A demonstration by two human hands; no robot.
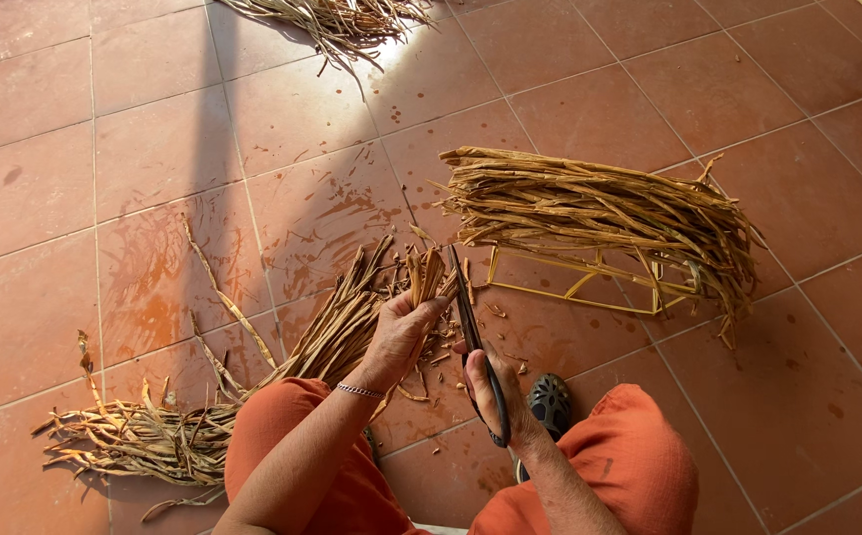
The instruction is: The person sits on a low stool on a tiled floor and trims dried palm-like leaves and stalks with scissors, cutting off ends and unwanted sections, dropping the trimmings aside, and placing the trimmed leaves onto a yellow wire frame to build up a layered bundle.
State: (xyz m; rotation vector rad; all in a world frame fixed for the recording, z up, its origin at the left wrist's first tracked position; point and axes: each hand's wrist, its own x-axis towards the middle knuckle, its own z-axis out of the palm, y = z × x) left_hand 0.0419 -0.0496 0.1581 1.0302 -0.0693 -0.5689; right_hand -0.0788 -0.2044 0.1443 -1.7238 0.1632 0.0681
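Observation:
My left hand (398, 337) grips a bundle of dry tan plant strips (342, 322) that runs from my lap down to the left across the floor. Its upper ends (423, 269) stick up past my fingers. My right hand (490, 388) holds black scissors (470, 322), blades pointing up toward the strip ends, beside my left fingers. A thin bracelet (359, 391) circles my left wrist. I sit with orange trousers (629, 466) over both knees.
A yellow wire frame (579, 282) stands on the red tile floor (153, 149), draped with a thick layer of strips (599, 208). Another loose pile (332, 20) lies at the top. Tangled strips (134, 436) sit at lower left. A dark shoe (551, 401) shows between my knees.

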